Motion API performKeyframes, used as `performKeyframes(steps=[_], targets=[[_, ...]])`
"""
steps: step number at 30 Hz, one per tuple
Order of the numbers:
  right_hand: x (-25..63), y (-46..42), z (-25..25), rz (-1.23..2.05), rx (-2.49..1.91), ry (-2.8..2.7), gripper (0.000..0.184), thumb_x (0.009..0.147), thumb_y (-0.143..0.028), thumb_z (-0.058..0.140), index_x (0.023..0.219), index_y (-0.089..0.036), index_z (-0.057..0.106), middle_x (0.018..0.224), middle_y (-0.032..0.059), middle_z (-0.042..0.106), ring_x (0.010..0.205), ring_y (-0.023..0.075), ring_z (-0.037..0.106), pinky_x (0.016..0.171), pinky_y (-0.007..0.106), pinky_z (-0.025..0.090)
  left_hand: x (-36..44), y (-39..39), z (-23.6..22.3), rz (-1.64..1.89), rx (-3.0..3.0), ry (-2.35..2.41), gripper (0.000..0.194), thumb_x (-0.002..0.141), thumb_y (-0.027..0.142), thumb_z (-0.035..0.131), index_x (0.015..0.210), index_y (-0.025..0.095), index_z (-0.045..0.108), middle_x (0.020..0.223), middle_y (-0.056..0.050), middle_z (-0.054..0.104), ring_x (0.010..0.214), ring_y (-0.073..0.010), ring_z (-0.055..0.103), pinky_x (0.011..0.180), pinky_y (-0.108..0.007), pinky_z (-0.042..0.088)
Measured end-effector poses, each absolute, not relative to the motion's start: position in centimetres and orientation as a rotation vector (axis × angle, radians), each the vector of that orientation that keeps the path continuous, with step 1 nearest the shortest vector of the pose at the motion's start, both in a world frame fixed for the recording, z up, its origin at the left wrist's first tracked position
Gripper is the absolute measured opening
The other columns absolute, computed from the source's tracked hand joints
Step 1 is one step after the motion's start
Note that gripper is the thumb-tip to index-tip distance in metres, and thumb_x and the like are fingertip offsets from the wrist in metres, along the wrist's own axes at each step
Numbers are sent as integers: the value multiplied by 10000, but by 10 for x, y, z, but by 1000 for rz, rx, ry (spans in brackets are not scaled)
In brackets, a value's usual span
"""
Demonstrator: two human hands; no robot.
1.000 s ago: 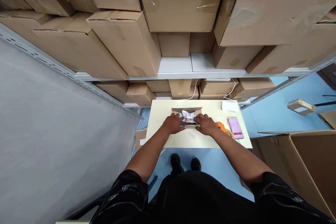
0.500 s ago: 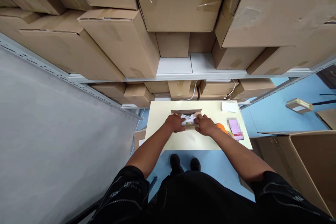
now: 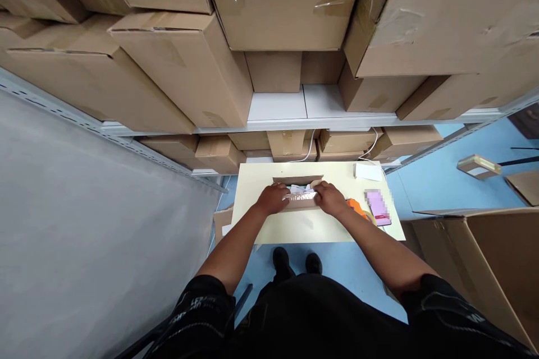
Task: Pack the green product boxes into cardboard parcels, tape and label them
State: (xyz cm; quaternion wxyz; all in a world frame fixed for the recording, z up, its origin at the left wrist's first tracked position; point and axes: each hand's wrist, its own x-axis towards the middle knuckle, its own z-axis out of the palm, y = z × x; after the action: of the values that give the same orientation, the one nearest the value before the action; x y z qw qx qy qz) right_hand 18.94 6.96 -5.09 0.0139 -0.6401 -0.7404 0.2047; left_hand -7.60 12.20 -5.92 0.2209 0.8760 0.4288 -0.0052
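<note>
Change since half a second ago, left to right: left hand (image 3: 273, 199) sits at the left end of the small box (image 3: 301, 202), its fingers and thumb clamped on it. Box's near flap has come up, shiny strip showing, more of the white paper (image 3: 298, 188) inside covered; looks partly closed, not shut yet. Right hand (image 3: 329, 199) clamped on the box's right end, fingers near a raised end flap. Box lies on the table (image 3: 255, 182). Right of box: orange thing (image 3: 354, 205), then phone (image 3: 377, 203).
</note>
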Motion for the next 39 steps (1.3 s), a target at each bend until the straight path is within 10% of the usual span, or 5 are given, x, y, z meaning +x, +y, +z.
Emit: performKeyframes(steps=[9, 14, 19, 39], targets=[[182, 57, -80, 473, -2112, -1901, 559, 892, -281, 607, 1411, -128, 466, 1348, 174, 502, 1097, 288, 589, 954, 403, 522, -75, 91, -68, 520, 2425, 1654, 882, 788, 442, 807, 1546, 241, 402, 1622, -178, 370, 1469, -409, 356, 1193, -575, 319], [181, 52, -78, 301, -2049, -1953, 789, 906, -261, 591, 1607, -164, 244, 1579, 208, 334, 1285, 341, 502, 1026, 469, 491, -73, 92, -62, 413, 2541, 1522, 640, 846, 381, 753, 1433, 243, 541, 1417, -142, 587, 1412, -362, 444, 1244, -564, 231], [183, 46, -77, 308, -1990, -2217, 469, 998, -256, 477, 1459, -200, 542, 1567, 155, 449, 1312, 324, 457, 1089, 465, 405, -76, 81, -70, 291, 2530, 1450, 243, 966, 331, 604, 1166, 233, 703, 1168, -117, 678, 1245, -305, 565, 1210, -521, 319], [208, 26, -88, 358, -1981, -1852, 467, 1032, -424, 438, 1376, -146, 589, 1376, 177, 593, 1283, 308, 506, 1090, 459, 411, -54, 74, -95, 321, 2538, 1410, 452, 963, 135, 485, 1368, 225, 665, 1373, -104, 662, 1320, -286, 548, 1186, -501, 390]])
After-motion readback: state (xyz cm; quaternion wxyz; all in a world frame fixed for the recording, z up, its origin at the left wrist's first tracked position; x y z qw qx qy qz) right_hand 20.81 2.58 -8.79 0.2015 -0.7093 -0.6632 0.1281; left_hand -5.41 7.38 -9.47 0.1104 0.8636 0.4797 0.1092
